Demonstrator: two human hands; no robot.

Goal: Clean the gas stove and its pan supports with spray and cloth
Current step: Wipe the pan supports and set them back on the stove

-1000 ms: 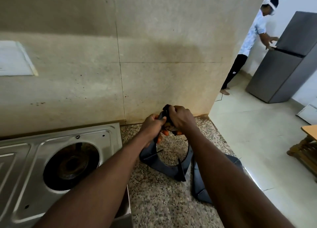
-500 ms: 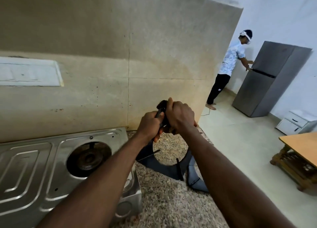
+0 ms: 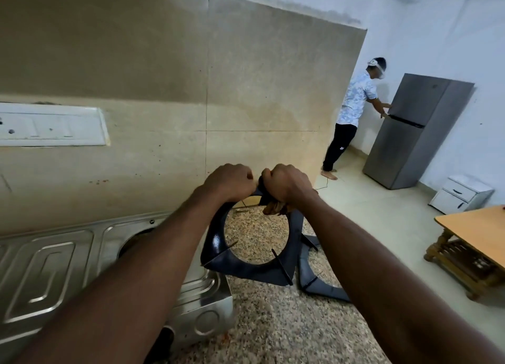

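A black pan support (image 3: 247,268) with a round opening stands tilted up off the speckled granite counter (image 3: 273,325). My left hand (image 3: 232,181) grips its top edge. My right hand (image 3: 287,186) is closed on the same top edge with a bunched brownish cloth (image 3: 274,207) pressed against it. A second black pan support (image 3: 314,279) lies flat on the counter just behind to the right. The steel gas stove (image 3: 54,262) sits at the left, its burner well partly hidden by my left forearm. No spray bottle is in view.
A beige tiled wall (image 3: 164,90) with a white switch plate (image 3: 52,124) backs the counter. The counter ends at the right over a tiled floor. Another person (image 3: 352,112) stands at a grey fridge (image 3: 415,131). A wooden table (image 3: 472,243) and a white drawer unit (image 3: 461,194) stand at right.
The view has lifted and the pan support has been raised more upright. My right hand has slid along the top edge with the cloth; both hands keep their grip.
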